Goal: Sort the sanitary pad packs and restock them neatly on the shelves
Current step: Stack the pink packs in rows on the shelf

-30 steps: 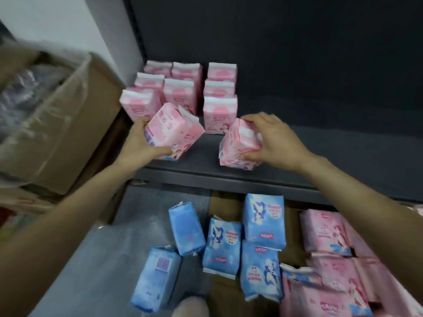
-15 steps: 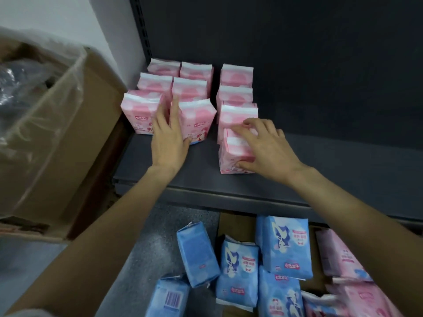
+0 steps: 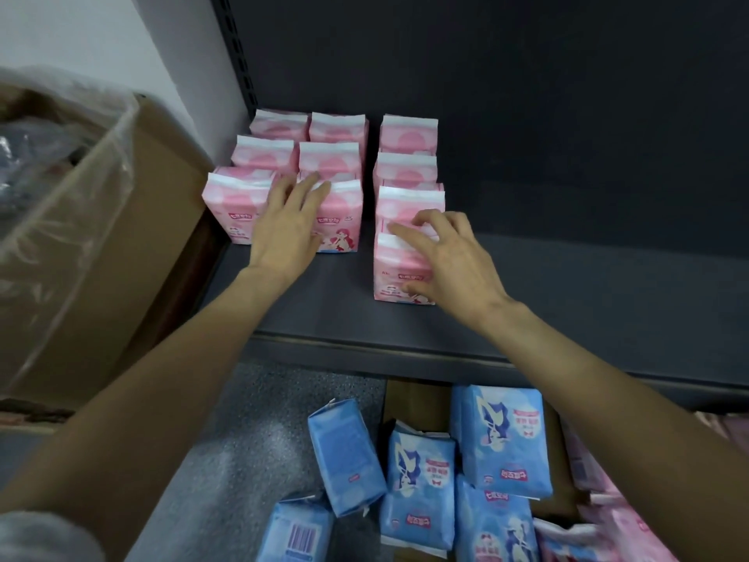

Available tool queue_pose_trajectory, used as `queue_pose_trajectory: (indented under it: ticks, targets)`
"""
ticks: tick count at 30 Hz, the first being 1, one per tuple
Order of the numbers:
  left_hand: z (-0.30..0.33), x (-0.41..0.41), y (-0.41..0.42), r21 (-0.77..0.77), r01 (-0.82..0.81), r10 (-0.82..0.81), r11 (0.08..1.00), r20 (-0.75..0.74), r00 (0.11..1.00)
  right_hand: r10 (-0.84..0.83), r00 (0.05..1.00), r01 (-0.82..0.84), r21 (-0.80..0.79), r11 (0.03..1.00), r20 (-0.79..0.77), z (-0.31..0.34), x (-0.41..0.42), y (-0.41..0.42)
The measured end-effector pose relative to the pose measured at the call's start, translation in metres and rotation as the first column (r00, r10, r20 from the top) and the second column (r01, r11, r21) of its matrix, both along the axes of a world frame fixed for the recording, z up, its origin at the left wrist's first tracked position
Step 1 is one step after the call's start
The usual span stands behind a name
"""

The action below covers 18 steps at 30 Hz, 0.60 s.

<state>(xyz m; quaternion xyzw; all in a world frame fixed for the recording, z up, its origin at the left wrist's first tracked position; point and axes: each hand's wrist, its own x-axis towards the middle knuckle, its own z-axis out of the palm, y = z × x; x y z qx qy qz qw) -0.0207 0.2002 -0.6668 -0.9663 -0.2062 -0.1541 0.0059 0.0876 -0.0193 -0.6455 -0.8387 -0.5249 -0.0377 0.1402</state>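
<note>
Both pink packs now stand on shelf (image 3: 527, 302); left hand (image 3: 289, 221) flat against one (image 3: 340, 217), right hand (image 3: 446, 261) loosely grips other (image 3: 401, 273). Rows growing.

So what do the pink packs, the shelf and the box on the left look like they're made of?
Pink packs: apparently thin soft plastic film, slightly glossy, with crimped white top seams. Shelf: probably painted metal, matt dark grey, with a slotted upright. Box: brown cardboard, lined with a clear, crinkled plastic bag.
</note>
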Motion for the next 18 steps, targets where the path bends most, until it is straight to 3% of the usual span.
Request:
queue_pose_trajectory:
  ticks: [7,12,18]
  targets:
    - [0.007,-0.011,-0.024,0.044,-0.004,0.001,0.999,0.076,0.997,0.018,1.000,-0.018,0.001,1.000,-0.001,0.001,-0.001,-0.003]
    - [0.022,-0.007,-0.046,0.056,0.133,-0.140,0.990,0.157,0.978,0.016,0.997,-0.019,-0.035,0.999,-0.076,0.015,0.002,-0.020]
    - [0.037,0.042,-0.072,-0.061,0.243,-0.243,0.968,0.003,0.970,-0.092,0.993,0.094,0.024,0.995,-0.078,0.040,0.056,-0.070]
